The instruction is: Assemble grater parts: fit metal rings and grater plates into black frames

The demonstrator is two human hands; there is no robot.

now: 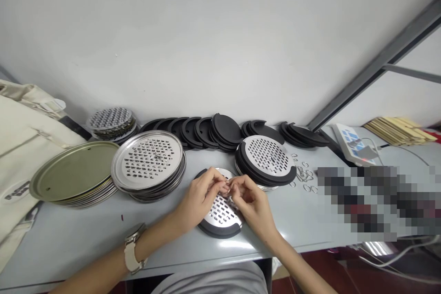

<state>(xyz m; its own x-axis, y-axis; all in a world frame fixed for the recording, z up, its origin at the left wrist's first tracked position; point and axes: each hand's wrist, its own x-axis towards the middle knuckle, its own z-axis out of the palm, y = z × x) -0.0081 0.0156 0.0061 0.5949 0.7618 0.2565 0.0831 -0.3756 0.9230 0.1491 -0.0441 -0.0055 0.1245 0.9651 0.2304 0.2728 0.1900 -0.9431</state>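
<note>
A round perforated metal disc in a black rim (219, 218) lies flat on the grey table (86, 234) right before me. Both my hands meet above its far edge. My left hand (203, 195), with a white watch on the wrist, pinches its fingertips together. My right hand (250, 202) pinches too, touching the left fingertips. Between them sits something tiny and metallic, too small to name. Several small metal rings (305, 179) lie loose on the table to the right of my right hand.
A stack of black-rimmed perforated discs (267, 158) stands behind my right hand. Left are stacks of perforated metal plates (148, 161), plain metal lids (74, 174) and a cream bag (20, 147). Black rims (206, 131) line the wall. A small device (353, 142) sits right.
</note>
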